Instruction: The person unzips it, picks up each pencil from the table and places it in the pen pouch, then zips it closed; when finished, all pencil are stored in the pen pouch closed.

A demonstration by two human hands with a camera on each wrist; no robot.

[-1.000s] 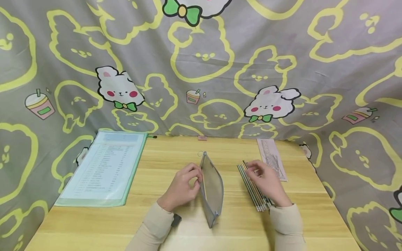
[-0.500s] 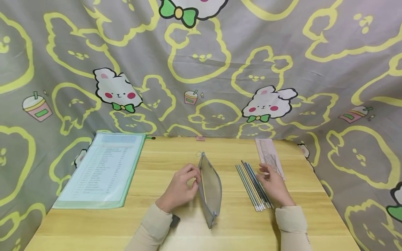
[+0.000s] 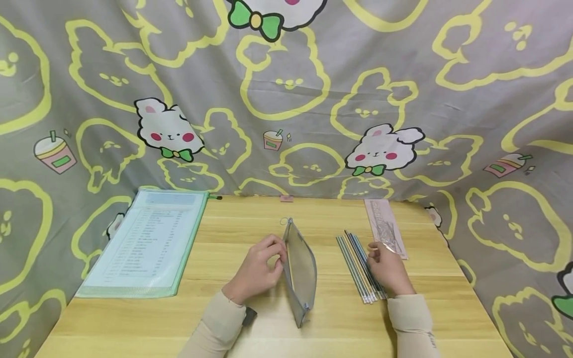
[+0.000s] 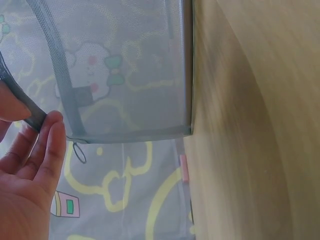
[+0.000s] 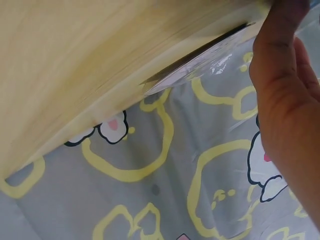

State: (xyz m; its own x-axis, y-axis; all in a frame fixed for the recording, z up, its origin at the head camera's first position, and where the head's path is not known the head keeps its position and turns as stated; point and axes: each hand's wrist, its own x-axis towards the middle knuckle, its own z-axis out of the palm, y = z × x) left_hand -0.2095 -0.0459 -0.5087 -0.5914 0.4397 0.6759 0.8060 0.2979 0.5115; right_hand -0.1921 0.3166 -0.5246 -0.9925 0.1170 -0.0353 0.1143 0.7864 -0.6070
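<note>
In the head view my left hand (image 3: 256, 268) pinches the near side rim of a grey mesh zipper pouch (image 3: 303, 268), which stands on edge with its mouth spread apart. The left wrist view shows thumb and fingers gripping the dark zipper band of the pouch (image 4: 130, 65). Several pencils (image 3: 355, 268) lie side by side on the table, right of the pouch, silvery ends toward me. My right hand (image 3: 390, 268) is low at their right side, fingers bent, covering part of the pencils. Its fingertips are hidden, so a grip there cannot be made out.
A pink card pack in clear plastic (image 3: 385, 226) lies just beyond the right hand. At left lies a green-edged document pouch (image 3: 139, 243) with a printed sheet. A small pink block (image 3: 286, 199) sits at the back edge, by the patterned curtain (image 3: 286, 99).
My right hand has shifted right from over the pencils to their right side, then slightly nearer to me. The pencils have spread out a little. The left hand keeps its pinch on the pouch.
</note>
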